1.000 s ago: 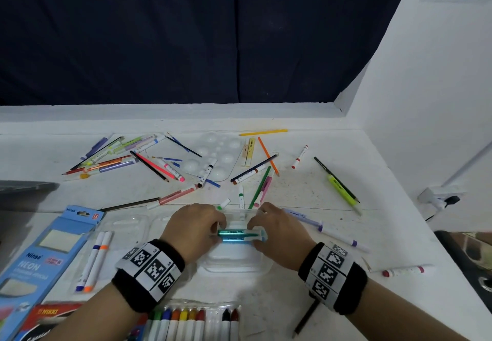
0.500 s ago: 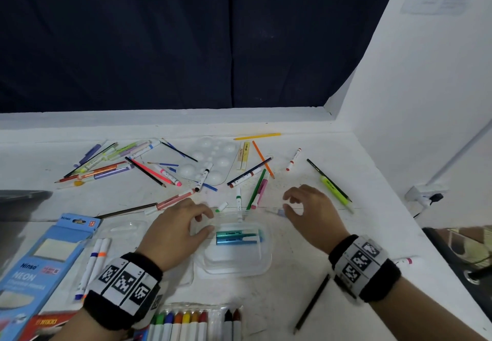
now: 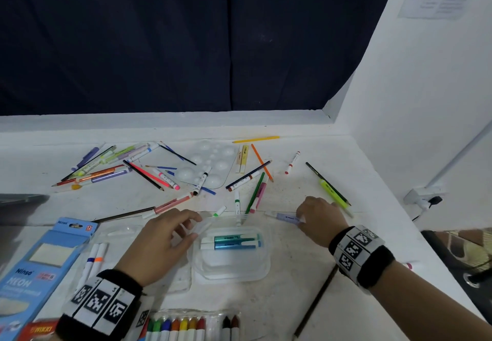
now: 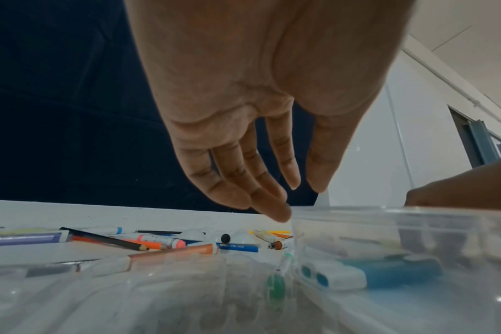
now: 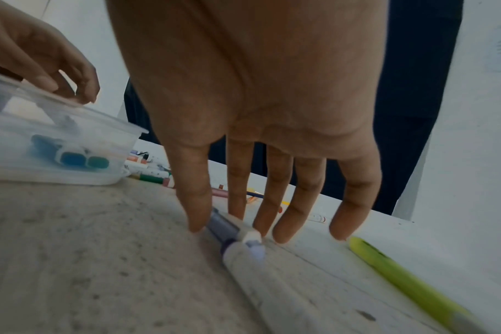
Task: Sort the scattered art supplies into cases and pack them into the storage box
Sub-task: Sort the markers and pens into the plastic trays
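A clear plastic case (image 3: 262, 266) lies open in front of me with two teal and blue highlighters (image 3: 234, 242) inside; the left wrist view shows them through its wall (image 4: 386, 269). My left hand (image 3: 190, 230) rests with relaxed fingers at the case's left rim (image 4: 298, 217) and holds nothing. To the right of the case, my right hand (image 3: 302, 217) is down on a purple highlighter (image 3: 286, 217) that lies on the table. In the right wrist view the thumb (image 5: 197, 217) and fingers pinch this highlighter (image 5: 229, 232) from both sides.
Loose markers and pencils (image 3: 114, 170) and a white palette (image 3: 213, 165) cover the back of the table. A yellow-green highlighter (image 3: 332, 191) lies by my right hand. A blue Ninso box (image 3: 32, 266), a marker pack (image 3: 186, 327) and a black pencil (image 3: 314, 306) lie near me. A wall stands at right.
Both hands left the highlighters in the case. My right hand moved right and came down on the purple highlighter. My left hand drew back to the case's left rim.
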